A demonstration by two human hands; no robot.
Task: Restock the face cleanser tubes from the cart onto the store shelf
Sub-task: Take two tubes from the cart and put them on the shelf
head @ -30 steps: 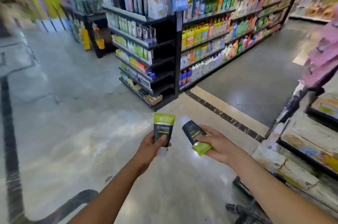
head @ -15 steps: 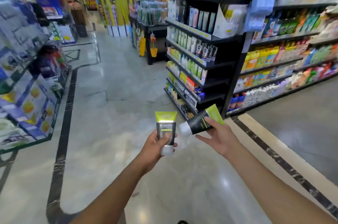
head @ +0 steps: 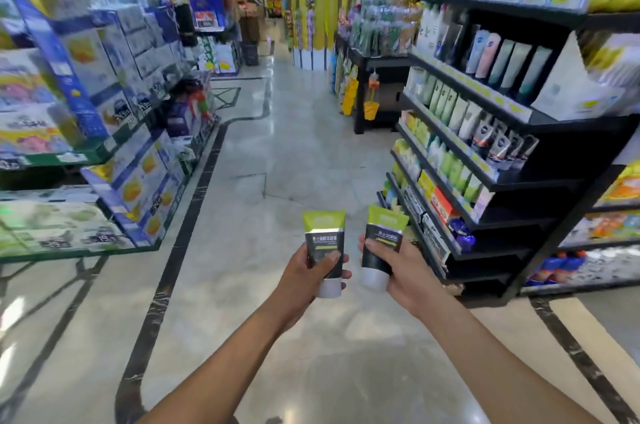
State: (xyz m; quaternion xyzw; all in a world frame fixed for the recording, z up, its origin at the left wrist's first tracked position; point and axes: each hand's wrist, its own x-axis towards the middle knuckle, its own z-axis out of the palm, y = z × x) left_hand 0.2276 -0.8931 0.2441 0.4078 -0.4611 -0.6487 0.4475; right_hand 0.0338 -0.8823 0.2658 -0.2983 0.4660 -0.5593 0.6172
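Two tubes in carry: my left hand (head: 304, 273) curls its fingers (head: 329, 258) round the left tube (head: 323, 236), my right hand (head: 401, 273) grips the right tube (head: 382, 238), both over the floor (head: 277, 153). Next, I reckon, a reach right to the shelf (head: 498, 182).

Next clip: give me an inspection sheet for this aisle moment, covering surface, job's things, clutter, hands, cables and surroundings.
Surface: polished stone floor with dark inlaid strips; no table in view.
Job's things: two green-and-black plastic cleanser tubes, white caps down, one per hand; left tube upright, right tube leaning slightly right.
Clutter: nothing seen on the floor nearby.
Grippers: left hand grips the left tube; right hand grips the right tube.
Cables: nothing seen.
Surroundings: black metal shelf unit stocked with tubes at right; blue-and-white boxed goods stacked at left.
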